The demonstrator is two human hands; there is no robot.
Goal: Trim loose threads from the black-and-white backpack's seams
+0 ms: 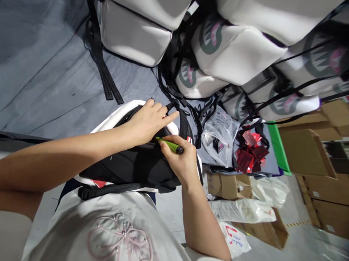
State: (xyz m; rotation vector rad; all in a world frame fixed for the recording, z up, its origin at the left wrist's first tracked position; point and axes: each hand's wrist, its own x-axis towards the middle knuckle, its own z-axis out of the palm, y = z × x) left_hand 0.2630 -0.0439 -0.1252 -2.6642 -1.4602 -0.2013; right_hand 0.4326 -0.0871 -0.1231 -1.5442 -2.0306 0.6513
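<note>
A white backpack point(87, 171) lies in front of my body, its black padded back point(129, 164) facing up. My left hand point(147, 122) presses on its far part, with several fingers bent onto the fabric and one stretched out to the right. Their tips are partly hidden. In my right hand point(180, 157) is a slim green marker-like tool point(171, 145) with a black end. Its far tip points at the black fabric just below my left hand; whether it touches cannot be made out. Black straps point(186, 124) bunch at the bag's right side.
Several white bags with shark-mouth prints point(237, 53) are piled at the back right, their straps point(104, 72) trailing over the grey table cover point(43, 75). To the right are a clear plastic bag point(221, 136), red tags point(250, 153) and cardboard boxes point(304, 155).
</note>
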